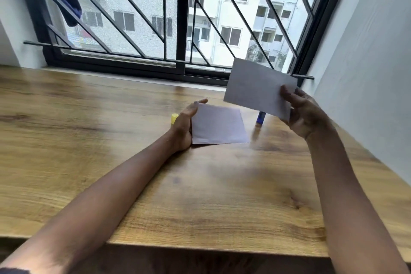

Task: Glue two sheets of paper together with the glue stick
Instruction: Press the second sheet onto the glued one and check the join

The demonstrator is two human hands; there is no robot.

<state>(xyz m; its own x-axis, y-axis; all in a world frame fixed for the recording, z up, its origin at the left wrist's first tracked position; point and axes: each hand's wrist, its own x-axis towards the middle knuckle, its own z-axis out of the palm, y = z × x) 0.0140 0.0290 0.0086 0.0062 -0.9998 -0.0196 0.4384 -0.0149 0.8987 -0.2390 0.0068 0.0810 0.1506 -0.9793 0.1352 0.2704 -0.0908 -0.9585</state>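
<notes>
Right now one pale, faintly lilac sheet [219, 124] lies flat on the wooden counter [89, 140]. The left hand [185, 125] rests against its left edge, fingers straight. Above and to its right, the right hand [304, 113] pinches a second sheet [255, 87] in the air. A blue glue stick [260, 118] stands just right of the flat sheet, and a yellow cap [174, 118] lies to its left.

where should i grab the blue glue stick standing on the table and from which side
I'd take the blue glue stick by its round barrel, thumb and fingers on opposite sides: it stands upright on the table. Its top is hidden behind the raised sheet in the right hand. Come from its right, since the flat sheet at the left hand lies to its left.
</notes>
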